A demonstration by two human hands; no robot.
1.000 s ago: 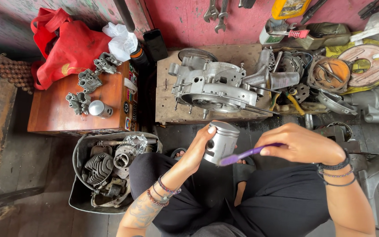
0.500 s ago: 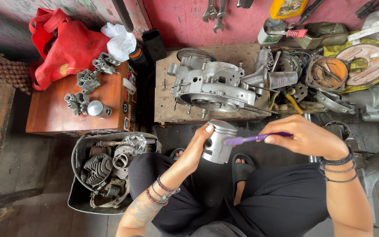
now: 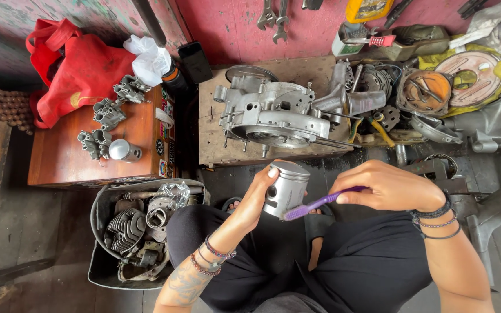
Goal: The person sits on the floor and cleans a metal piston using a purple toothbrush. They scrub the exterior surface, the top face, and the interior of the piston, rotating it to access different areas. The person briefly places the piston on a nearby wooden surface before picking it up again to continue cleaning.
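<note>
Working from nine o'clock across, the left hand (image 3: 256, 194) is clamped around a metal piston (image 3: 286, 188), holding it upright over the lap, just below the wooden board (image 3: 215, 148) that carries the engine case (image 3: 273, 116) at twelve o'clock. The right hand (image 3: 387, 185), at three o'clock of the piston, is closed on the handle of a purple toothbrush (image 3: 314, 206) whose bristle end touches the piston's lower side wall. The step in hand looks like scrubbing the piston's skirt; the next move likely calls for the left hand to turn the piston so a fresh face meets the bristles, while the right keeps its strokes short and pressed in. Against the picture half a second back, the brush has dropped from near the piston's crown to its lower edge, and the piston sits much where it was. The bin of parts (image 3: 137, 232) at seven o'clock is unchanged.
</note>
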